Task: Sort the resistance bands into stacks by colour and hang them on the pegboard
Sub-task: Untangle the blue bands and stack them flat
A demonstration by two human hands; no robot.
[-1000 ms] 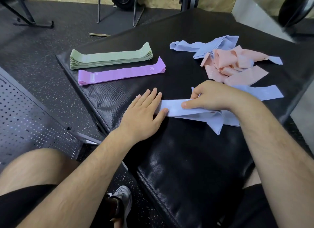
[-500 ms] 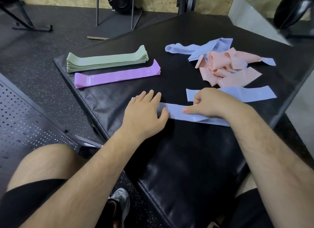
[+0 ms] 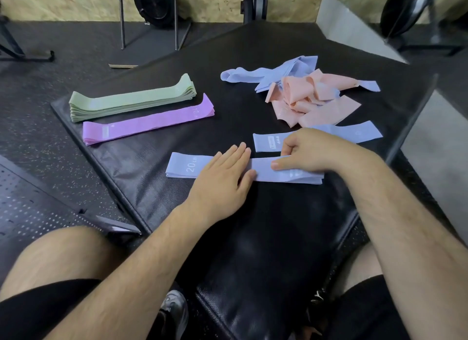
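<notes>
A light blue band marked 20 LB (image 3: 186,165) lies flat on the black mat (image 3: 253,238) in front of me. My left hand (image 3: 224,179) presses on its middle with straight fingers. My right hand (image 3: 307,149) pinches the band's right part between thumb and curled fingers. A second blue band (image 3: 364,133) lies just behind, partly hidden by my right hand. A green stack (image 3: 131,101) and a purple stack (image 3: 149,123) sit at the left. A loose heap of pink bands (image 3: 311,101) and blue bands (image 3: 268,72) lies at the back right.
A perforated dark pegboard (image 3: 33,203) lies on the floor at the left, beside my left knee. Gym stands and a weight plate (image 3: 154,2) stand along the back wall. The mat's right edge drops to a pale floor (image 3: 435,162).
The crumpled blue band has been straightened into a flat strip, its left end now showing past my left hand. The second blue band behind is more exposed.
</notes>
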